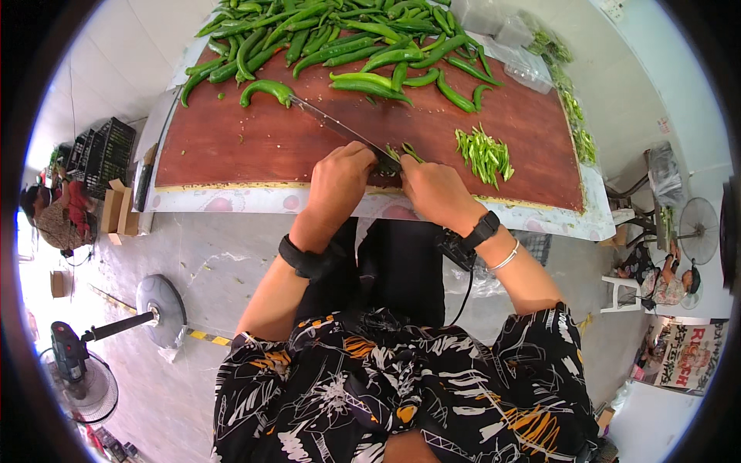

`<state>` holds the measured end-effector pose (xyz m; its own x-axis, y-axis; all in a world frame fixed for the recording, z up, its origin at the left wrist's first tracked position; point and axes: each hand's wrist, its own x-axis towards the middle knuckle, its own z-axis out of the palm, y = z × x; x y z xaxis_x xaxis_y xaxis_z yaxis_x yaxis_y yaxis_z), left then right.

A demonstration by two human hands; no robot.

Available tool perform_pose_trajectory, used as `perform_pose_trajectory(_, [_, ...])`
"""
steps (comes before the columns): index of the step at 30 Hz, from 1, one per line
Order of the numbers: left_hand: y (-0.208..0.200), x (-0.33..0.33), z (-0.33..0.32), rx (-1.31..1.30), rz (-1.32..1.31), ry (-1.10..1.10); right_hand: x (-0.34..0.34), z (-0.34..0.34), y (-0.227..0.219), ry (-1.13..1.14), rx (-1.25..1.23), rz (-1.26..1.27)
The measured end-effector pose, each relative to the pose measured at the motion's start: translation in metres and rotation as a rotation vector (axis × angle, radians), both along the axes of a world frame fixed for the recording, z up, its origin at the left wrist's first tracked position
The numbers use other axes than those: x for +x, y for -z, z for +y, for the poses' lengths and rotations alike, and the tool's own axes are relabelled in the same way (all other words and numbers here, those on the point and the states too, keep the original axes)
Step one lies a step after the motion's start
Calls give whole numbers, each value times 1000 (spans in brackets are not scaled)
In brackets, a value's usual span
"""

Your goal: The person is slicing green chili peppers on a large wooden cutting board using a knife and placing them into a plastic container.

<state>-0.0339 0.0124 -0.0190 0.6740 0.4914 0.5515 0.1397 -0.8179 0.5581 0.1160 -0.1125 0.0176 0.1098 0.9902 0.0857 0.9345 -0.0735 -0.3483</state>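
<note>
A long knife (340, 129) slants across the red-brown cutting board (255, 158). Its tip lies near a curved green chili pepper (268, 90), and its near end meets my right hand (436, 193), which is closed around it; the handle is hidden. Just left of the blade, my left hand (342, 181) is bent closed at the board's near edge. What its fingers press or hold is covered. A few cut green chili pieces (411, 152) lie by the blade between the hands. To the right sits a small heap of sliced green chili (485, 157).
A big pile of whole green chilies (347, 38) covers the board's far side. Clear plastic boxes (525, 65) stand at the far right. Another knife (144, 177) lies at the table's left edge. A fan (81, 378) stands at left; other people sit farther off.
</note>
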Motion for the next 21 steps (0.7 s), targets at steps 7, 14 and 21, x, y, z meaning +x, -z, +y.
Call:
perform_pose_trajectory(7, [-2,-3,1,-6,65,-27,1,-24,-15,12,-41,-30])
perform_pose_trajectory(14, [-3,-3,0,-21,19,-16,0,-23,-7,12,-39,-32])
perform_pose_trajectory(21, [-1,-2,-2,-62,-47,24,4,-7,1,6,14,-16])
